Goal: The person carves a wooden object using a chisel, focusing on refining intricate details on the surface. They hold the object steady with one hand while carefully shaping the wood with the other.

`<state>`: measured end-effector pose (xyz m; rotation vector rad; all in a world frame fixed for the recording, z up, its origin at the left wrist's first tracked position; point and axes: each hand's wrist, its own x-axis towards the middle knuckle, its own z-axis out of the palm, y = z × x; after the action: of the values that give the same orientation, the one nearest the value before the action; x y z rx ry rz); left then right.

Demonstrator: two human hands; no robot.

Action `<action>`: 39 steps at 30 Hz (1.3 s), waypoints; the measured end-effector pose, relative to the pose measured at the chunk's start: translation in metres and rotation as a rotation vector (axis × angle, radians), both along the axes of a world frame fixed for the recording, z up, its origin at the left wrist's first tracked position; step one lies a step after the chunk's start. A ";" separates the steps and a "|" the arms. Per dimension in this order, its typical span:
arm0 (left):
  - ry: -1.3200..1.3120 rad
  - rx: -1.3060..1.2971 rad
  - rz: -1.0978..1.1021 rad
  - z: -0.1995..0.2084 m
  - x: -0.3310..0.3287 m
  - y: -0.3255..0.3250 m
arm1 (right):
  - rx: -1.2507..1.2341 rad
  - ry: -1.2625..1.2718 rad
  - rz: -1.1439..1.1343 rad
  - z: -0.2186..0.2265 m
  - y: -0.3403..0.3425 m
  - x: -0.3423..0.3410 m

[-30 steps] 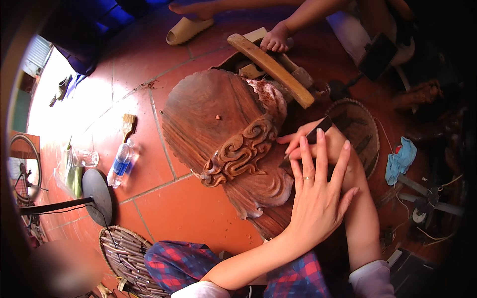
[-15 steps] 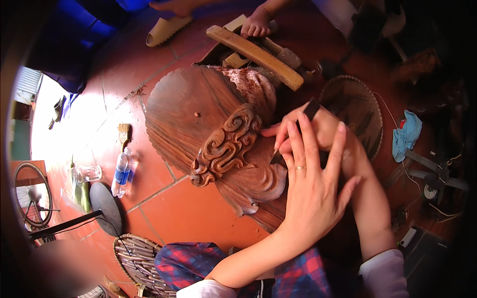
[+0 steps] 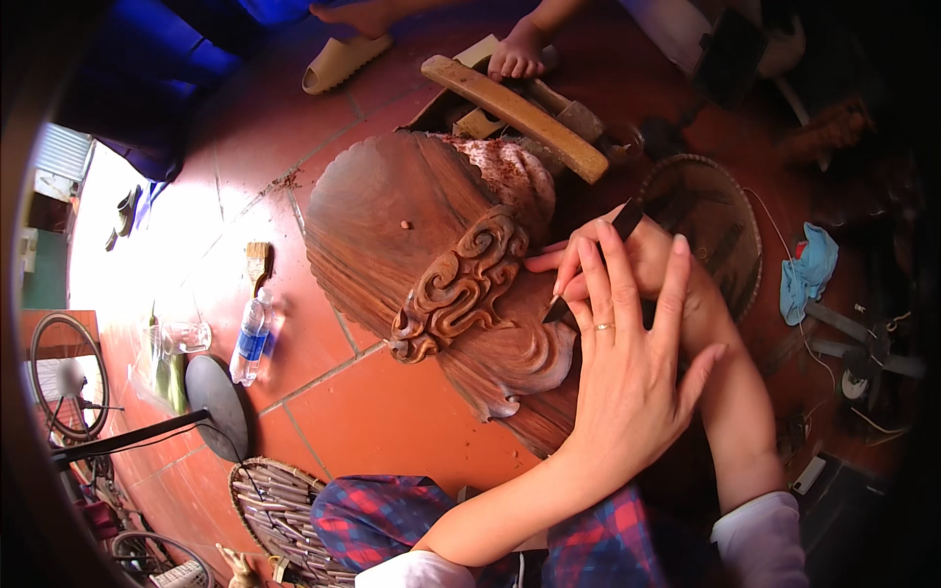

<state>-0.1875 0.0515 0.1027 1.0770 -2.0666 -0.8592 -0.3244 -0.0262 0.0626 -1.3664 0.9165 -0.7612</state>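
A carved reddish-brown wood piece lies before me, with a smooth scallop-edged part and a raised band of scrollwork. Flowing, wave-like folds are cut below that band. My right hand is closed around a dark, slim carving chisel, whose tip meets the wood beside the folds. Across it reaches my left hand, fingers stretched and spread, a ring on one; its fingertips rest by the chisel and my right fingers. The left palm and part of the chisel are hidden. A small wood chip sits on the smooth part.
Behind the carving are a wooden bar, a pinkish cloth and another person's foot. A brush, a water bottle and a round black stand base are left. Round baskets and a blue cloth flank me.
The whole view has shifted slightly, so the scene sits a little further right. Both hands and the chisel keep nearly the same place on the carving.
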 end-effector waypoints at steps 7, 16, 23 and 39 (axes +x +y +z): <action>-0.001 -0.009 0.023 -0.007 -0.005 -0.012 | 0.126 -0.092 -0.114 0.003 0.002 0.005; 0.039 0.031 -0.004 -0.003 -0.004 -0.002 | 0.053 -0.119 -0.079 -0.005 0.007 0.001; 0.008 0.039 0.006 0.002 0.002 -0.009 | 0.074 -0.162 -0.136 -0.004 0.010 0.006; 0.040 0.031 0.024 -0.007 0.006 -0.020 | 0.011 -0.175 -0.263 -0.001 0.022 0.021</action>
<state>-0.1818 0.0311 0.0960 1.0903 -2.0094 -0.8966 -0.3038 -0.0040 0.0612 -1.1612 0.9702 -1.0568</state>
